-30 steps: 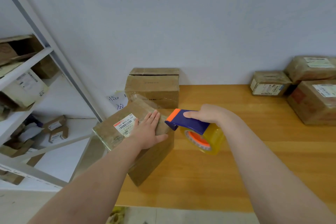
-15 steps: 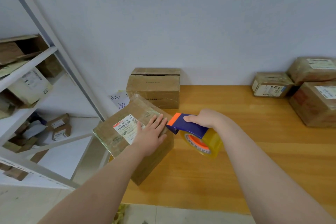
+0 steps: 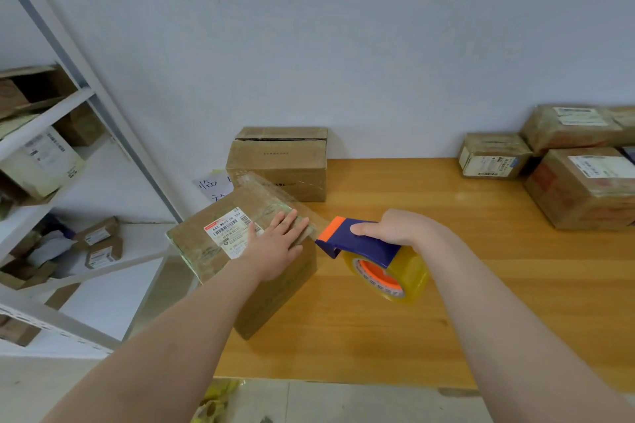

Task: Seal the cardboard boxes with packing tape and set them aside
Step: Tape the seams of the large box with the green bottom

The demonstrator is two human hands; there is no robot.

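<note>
A cardboard box (image 3: 213, 244) with a white barcode label sits at the left end of the wooden table (image 3: 446, 285), turned at an angle and wrapped in clear tape. My left hand (image 3: 278, 245) lies flat on its top near the right edge, fingers straight. My right hand (image 3: 398, 227) grips the blue and orange tape dispenser (image 3: 360, 244), which carries a yellowish roll (image 3: 395, 278). The dispenser's orange tip sits just right of the box's top corner, and a strip of clear tape runs from it to the box.
A second cardboard box (image 3: 278, 165) stands behind against the wall. Several taped boxes (image 3: 580, 182) are stacked at the table's far right. A white metal shelf rack (image 3: 44, 148) with small boxes stands to the left. A paper note (image 3: 213, 187) hangs on the wall.
The dispenser has moved slightly right and down, away from the box corner, drawing tape out. My left hand has stayed pressed on the box top.
</note>
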